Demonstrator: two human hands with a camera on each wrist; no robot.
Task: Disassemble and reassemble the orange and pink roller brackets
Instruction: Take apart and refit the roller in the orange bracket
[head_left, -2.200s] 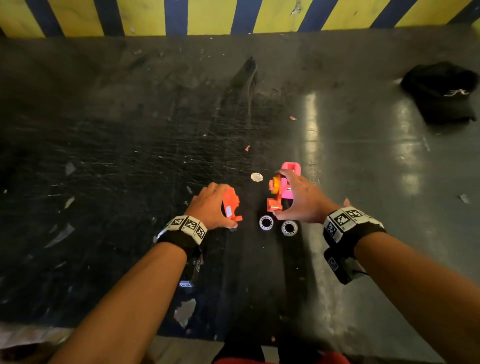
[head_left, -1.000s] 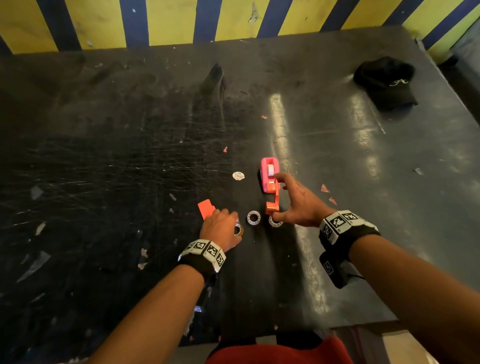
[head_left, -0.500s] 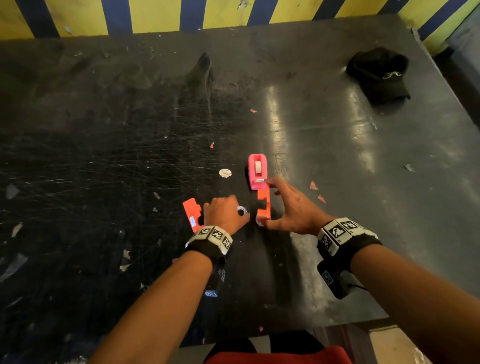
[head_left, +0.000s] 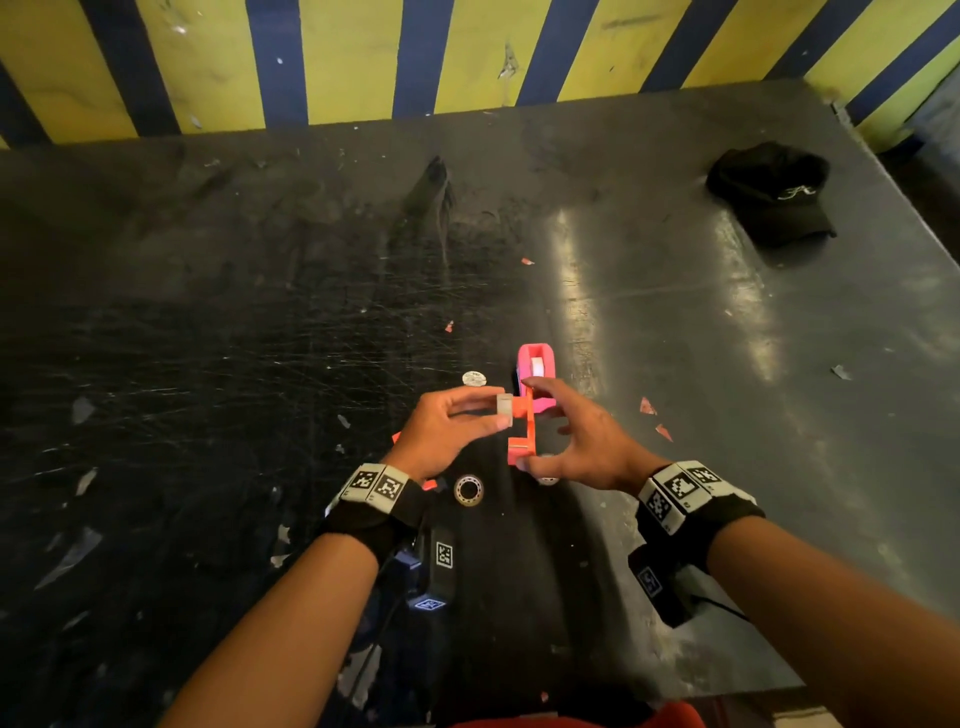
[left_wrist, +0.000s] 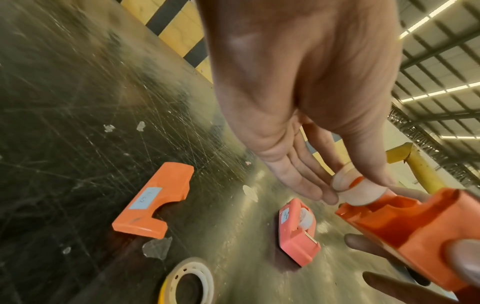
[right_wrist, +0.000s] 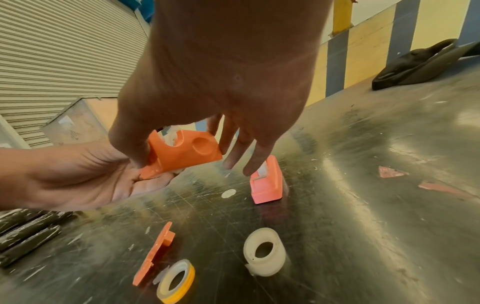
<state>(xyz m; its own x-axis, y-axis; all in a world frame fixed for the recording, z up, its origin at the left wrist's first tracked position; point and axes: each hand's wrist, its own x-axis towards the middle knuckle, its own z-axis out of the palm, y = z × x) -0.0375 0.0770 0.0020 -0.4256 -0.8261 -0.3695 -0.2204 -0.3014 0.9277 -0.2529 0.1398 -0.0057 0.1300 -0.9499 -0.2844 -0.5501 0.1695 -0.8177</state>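
Mid-frame in the head view, both hands meet above the desk (head_left: 208, 364): the left hand (head_left: 441, 431) holds a roller (head_left: 505, 405) against the bracket body (head_left: 524, 431) gripped by the right hand (head_left: 582, 447). Behind them stands the second bracket (head_left: 537, 369). A ring (head_left: 468, 489) lies below the hands. A cap (head_left: 774, 192) sits upper right.

looks like a warehouse or factory floor to me: beat-up, scratched black worktable (head_left: 208, 364) shoved against a yellow-and-blue striped barrier (head_left: 363, 57), corrugated roll-up shutter door (right_wrist: 52, 51) off to one side, plus a high metal-truss roof with strip lights (left_wrist: 441, 86) overhead
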